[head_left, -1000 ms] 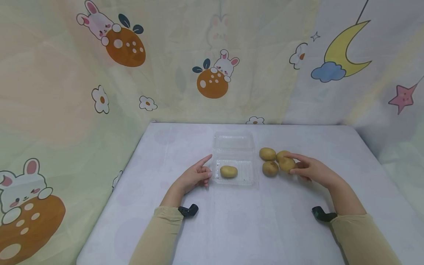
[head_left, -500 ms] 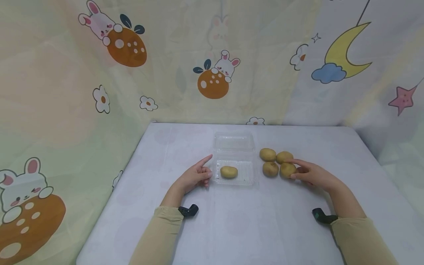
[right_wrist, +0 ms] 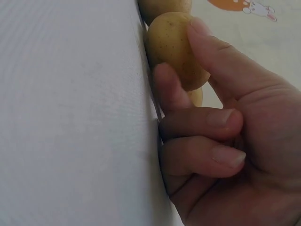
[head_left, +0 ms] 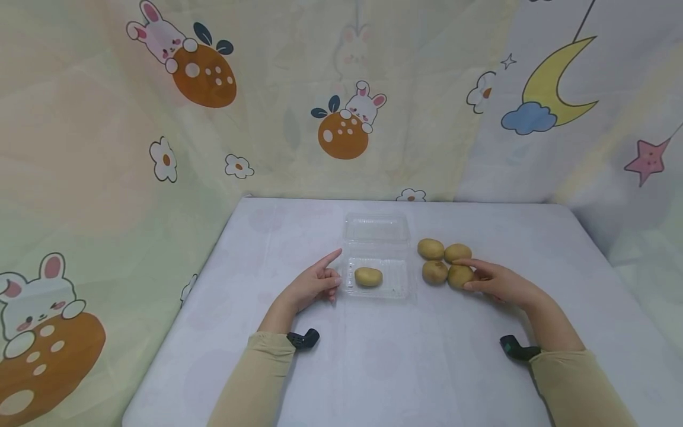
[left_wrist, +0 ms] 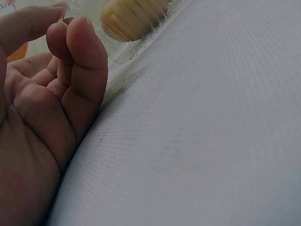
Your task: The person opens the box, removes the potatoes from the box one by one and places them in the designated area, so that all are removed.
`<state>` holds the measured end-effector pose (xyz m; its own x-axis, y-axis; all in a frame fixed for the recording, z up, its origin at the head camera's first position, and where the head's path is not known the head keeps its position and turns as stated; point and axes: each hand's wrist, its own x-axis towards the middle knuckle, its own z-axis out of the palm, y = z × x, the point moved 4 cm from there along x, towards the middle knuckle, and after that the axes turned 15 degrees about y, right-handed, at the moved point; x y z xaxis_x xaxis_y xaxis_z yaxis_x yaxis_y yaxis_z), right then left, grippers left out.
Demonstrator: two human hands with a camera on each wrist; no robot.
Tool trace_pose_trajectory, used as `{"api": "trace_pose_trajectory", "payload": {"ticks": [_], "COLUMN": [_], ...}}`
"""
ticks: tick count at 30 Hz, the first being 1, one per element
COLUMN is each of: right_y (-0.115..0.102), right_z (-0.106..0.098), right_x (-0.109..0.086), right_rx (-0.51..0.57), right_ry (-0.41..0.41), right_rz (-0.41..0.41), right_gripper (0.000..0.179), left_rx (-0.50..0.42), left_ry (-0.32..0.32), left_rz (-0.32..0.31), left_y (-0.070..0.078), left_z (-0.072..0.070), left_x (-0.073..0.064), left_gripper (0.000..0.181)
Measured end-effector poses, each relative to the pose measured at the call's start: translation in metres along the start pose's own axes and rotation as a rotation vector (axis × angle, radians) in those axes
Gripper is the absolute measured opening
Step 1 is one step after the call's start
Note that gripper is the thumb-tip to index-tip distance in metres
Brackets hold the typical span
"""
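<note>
An opened clear plastic container lies on the table with one potato in its base. At its left edge is my left hand, index finger stretched toward the hinge; thumb and curled fingers pinch the rim, seen close up in the left wrist view. My right hand holds a potato between thumb and index finger, the other fingers curled below. That potato is the near right one of a cluster, beside a near left potato, a far left potato and a far right potato.
The container's lid lies folded back toward the far edge of the white-covered table. Behind it hangs a cartoon-printed cloth. Each wrist wears a small black camera, one on the left and one on the right.
My right hand has come down and slightly toward me with the potato, which has shifted off the far right potato to the table beside the near left one. My left hand has stayed put.
</note>
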<state>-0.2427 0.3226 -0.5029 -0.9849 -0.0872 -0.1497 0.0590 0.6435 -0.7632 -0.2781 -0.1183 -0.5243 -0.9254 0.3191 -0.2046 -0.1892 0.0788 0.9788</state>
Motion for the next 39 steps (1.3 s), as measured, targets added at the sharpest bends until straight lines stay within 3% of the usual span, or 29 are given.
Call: {"api": "trace_pose_trajectory", "payload": {"ticks": [23,39], "right_y": [0.0020,0.0056], "right_z": [-0.0016,-0.0022], "right_x": [-0.0028,-0.0009], "right_rx": [0.058,0.060], "right_ry": [0.000,0.017], "right_rz": [-0.062,0.001], "right_gripper": [0.057,0.060], "left_rx": [0.022,0.037], "left_ry": [0.016,0.018], "left_rz": [-0.001,0.000], "left_y": [0.0010,0.0029], "left_z": [0.0009,0.0012], "left_x": [-0.0018,-0.0016], "left_gripper": [0.075,0.078]}}
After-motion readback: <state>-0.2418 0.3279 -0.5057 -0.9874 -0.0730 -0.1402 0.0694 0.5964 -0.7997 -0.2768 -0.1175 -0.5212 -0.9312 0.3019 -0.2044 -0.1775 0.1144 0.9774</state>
